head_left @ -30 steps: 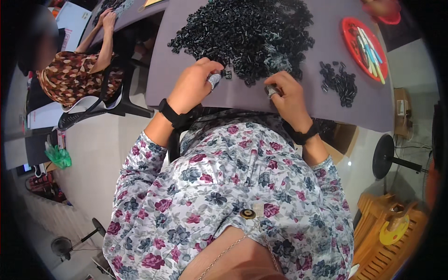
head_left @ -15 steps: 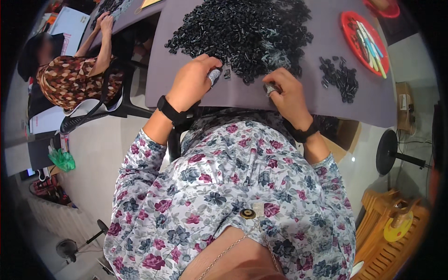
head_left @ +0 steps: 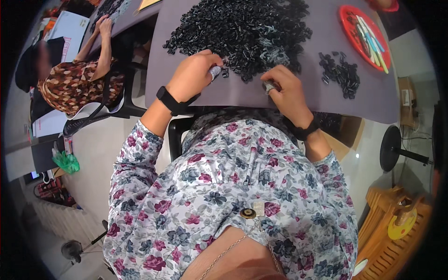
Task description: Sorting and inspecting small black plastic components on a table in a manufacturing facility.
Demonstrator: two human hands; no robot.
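Flanking near side of black-piece pile [head_left: 238,35]: both hands [head_left: 193,74] [head_left: 290,93] half-curled; cannot tell if either holds anything.

Laid with pale, shiny floor [head_left: 105,158], glinting at right; furnished with grey tabletop [head_left: 373,100], black chair [head_left: 132,110] at left, slatted wooden seat [head_left: 385,249] at lower right; stocked with brown box [head_left: 407,102] at far right.

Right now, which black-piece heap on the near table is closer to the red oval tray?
The small heap, right of the right hand and next to the tray. The large heap is far bigger and nearer the left hand.
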